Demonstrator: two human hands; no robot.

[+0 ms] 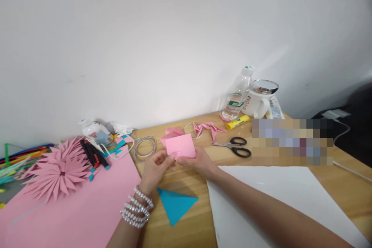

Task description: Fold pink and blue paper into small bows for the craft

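A folded pink paper [181, 145] is held between my two hands above the wooden table. My left hand [158, 166], with pearl bracelets on its wrist, pinches the paper's lower left edge. At the lower right edge, the fingers of my right hand [199, 161] are closed on the same paper. Below my hands lies a blue paper triangle [177, 204]. Behind the held piece are more pink folded papers [212, 128] and a silvery ring. Black-handled scissors [235, 147] rest to the right.
Pink folded rosettes [62, 172] and black markers lie on a large pink sheet [107, 201] at left. A white sheet [261, 190] lies under my right arm. A water bottle [236, 97], white mug [255, 102] and yellow glue stick [237, 122] are at the back right.
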